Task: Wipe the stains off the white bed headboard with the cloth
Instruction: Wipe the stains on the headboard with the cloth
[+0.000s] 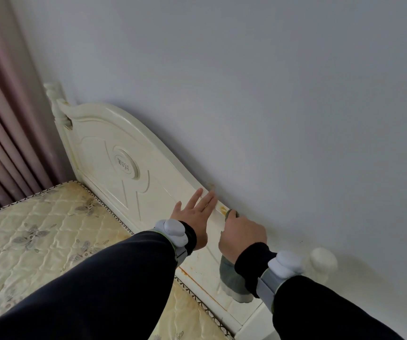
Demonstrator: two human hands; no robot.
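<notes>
Grey wall (283, 94), white headboard (104, 153): cloth (232, 278) bunched within curled right fingers (237, 222), left fingers (207, 200) straight alongside.

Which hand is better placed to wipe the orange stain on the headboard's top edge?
The right hand: it holds the cloth, right beside the orange stain on the headboard. The left hand rests flat and holds nothing.

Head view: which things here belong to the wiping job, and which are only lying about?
Job: headboard, orange stain on its top edge, cloth, right hand gripping the cloth, left hand flat on the headboard.
Lying about: mattress, curtain, wall.
</notes>
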